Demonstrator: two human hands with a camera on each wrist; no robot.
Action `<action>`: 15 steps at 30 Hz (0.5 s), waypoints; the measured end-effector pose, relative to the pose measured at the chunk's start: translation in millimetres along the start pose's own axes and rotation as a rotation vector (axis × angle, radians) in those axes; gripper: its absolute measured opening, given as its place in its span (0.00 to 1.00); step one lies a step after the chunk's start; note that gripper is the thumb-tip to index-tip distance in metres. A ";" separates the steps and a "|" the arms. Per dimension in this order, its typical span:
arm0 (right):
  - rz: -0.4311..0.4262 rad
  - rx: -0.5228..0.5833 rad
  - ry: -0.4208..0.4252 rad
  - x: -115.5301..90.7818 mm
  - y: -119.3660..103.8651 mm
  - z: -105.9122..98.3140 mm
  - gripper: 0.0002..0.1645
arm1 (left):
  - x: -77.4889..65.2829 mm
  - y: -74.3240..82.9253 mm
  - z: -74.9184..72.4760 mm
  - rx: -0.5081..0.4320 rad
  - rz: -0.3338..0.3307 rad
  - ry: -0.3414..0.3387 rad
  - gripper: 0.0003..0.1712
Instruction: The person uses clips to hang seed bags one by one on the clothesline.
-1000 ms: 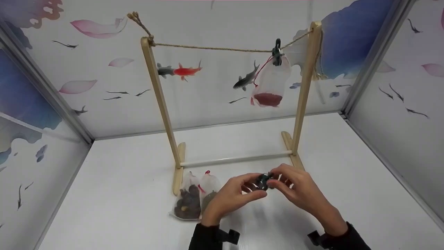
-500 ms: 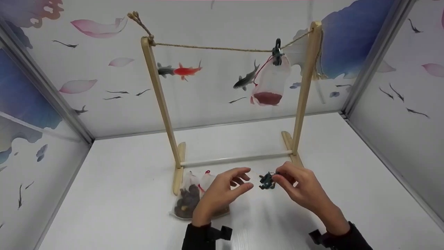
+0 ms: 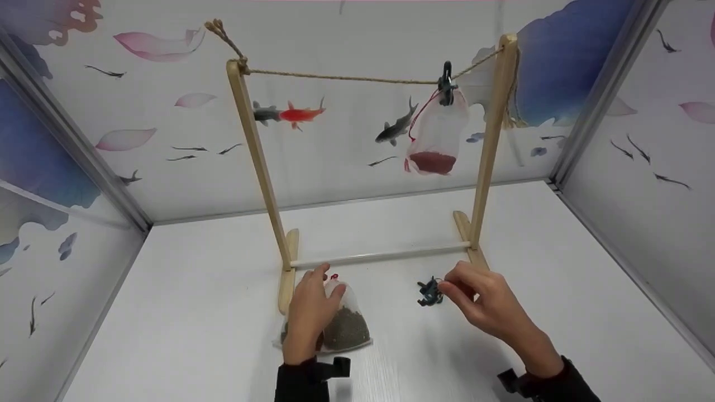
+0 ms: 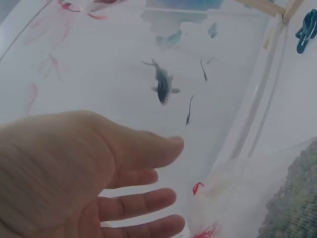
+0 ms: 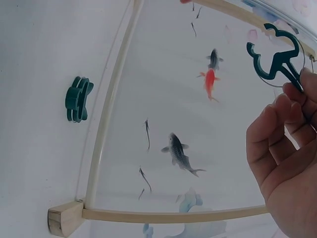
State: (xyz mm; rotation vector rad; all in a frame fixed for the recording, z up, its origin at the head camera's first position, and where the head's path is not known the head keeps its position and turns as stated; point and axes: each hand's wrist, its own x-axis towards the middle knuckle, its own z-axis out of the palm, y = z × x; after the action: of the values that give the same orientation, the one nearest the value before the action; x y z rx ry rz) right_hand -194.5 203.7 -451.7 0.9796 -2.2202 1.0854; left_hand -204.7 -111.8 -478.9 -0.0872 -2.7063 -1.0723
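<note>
My right hand pinches a dark green spring clip by its handles; in the right wrist view the clip's jaws stand wide apart. A second green clip lies on the white table. My left hand, its fingers extended in the left wrist view, is over the mesh bags at the rack's left foot. One bag holds greenish-brown grains and has a red tie. The other bag, with dark contents, is mostly hidden behind that hand.
A wooden rack with a twine line stands at the table's back. Near the right post hangs a mesh bag with red contents, held by a dark clip. A white crossbar joins the feet. Printed wall panels enclose the table.
Both hands were at the clip together a second ago. The left hand has since let go and moved left to the bags. My right hand stays almost in place, holding the clip.
</note>
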 end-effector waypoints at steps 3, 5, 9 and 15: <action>0.017 -0.005 -0.017 -0.3 0.1 0.0 0.11 | 0.7 -3.5 -0.6 0.057 -0.084 0.031 0.27; 0.026 -0.010 -0.022 -0.5 0.2 0.1 0.11 | 0.9 -5.0 -0.9 0.075 -0.125 0.046 0.26; 0.020 -0.014 -0.022 -0.6 0.5 0.4 0.12 | 0.6 -7.1 -1.6 0.082 -0.196 0.028 0.24; 0.002 -0.012 -0.021 -0.2 0.0 0.2 0.13 | 0.2 -11.4 0.0 0.087 -0.219 -0.004 0.25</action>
State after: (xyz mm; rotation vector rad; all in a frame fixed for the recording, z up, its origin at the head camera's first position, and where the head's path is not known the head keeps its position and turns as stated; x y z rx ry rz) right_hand -194.4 203.6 -452.0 0.9878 -2.2421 1.0662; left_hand -206.5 -120.1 -486.5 0.2265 -2.8111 -1.0079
